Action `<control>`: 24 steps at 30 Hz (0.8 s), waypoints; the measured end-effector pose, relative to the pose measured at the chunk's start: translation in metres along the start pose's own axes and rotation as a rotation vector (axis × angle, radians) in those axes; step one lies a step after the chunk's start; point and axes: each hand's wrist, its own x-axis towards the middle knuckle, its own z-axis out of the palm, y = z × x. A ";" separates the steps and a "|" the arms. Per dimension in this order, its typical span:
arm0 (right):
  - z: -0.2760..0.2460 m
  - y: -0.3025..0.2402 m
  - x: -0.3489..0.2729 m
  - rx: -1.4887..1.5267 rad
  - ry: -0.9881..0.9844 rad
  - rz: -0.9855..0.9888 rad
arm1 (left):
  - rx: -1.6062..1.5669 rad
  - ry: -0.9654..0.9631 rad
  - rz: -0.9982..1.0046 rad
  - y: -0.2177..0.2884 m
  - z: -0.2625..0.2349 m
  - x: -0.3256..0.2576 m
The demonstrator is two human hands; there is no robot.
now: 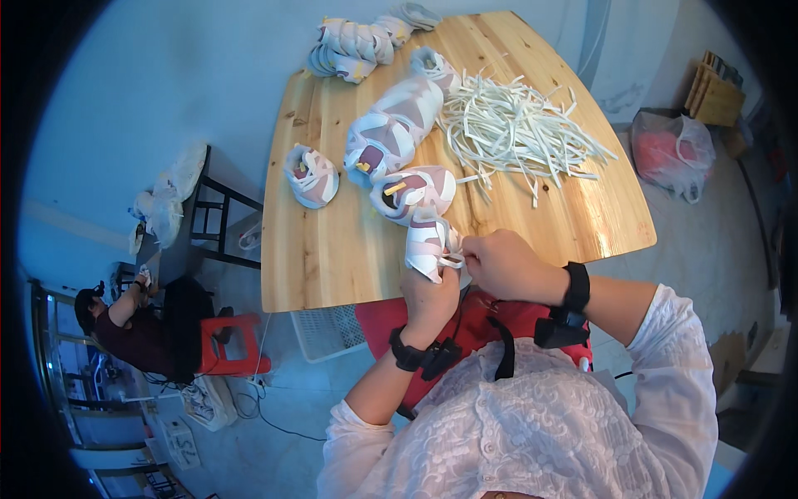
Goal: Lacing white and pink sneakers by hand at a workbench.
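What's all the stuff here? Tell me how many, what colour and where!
Curved-edge wooden table: one, light brown, centre.
Small soft shoe upper: one, white and mauve, in the left grip.
Other white-and-mauve shoe uppers: several, overlapping, wooden table's left and far side.
Flat loose laces: uncountable heap, white, wooden table's right.
Plastic lattice basket: one, white, below the wooden table's near edge.
Red plastic stool: one, left floor.
Seated co-worker: one, dark clothes, far left.
Clear plastic bag: one, pink-red contents, right.
Left grip: one, black wrist strap, holding the small upper.
Right grip: one, black wrist strap, beside it.
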 end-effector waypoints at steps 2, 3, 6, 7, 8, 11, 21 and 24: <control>0.001 0.014 0.009 0.765 -0.248 0.446 | -0.007 -0.015 0.021 0.007 0.000 0.002; 0.006 0.022 0.012 0.764 -0.244 0.446 | -0.009 -0.031 0.040 0.010 0.000 0.003; 0.017 0.028 0.013 1.018 -0.368 0.551 | 0.049 -0.007 0.062 0.004 0.002 0.001; 0.013 0.010 0.007 0.515 -0.171 0.247 | 0.053 -0.006 0.060 0.000 0.001 0.001; 0.012 -0.001 0.004 0.011 0.028 -0.053 | 0.042 -0.010 0.028 -0.003 -0.001 0.002; 0.010 -0.001 0.000 -0.020 0.066 -0.093 | 0.054 -0.017 0.019 -0.005 0.001 0.000; 0.001 -0.010 0.003 0.025 -0.118 0.004 | 0.108 -0.005 0.115 -0.004 0.001 0.002; 0.008 0.012 0.003 0.307 0.057 0.022 | -0.454 -0.115 -0.115 -0.018 -0.002 0.005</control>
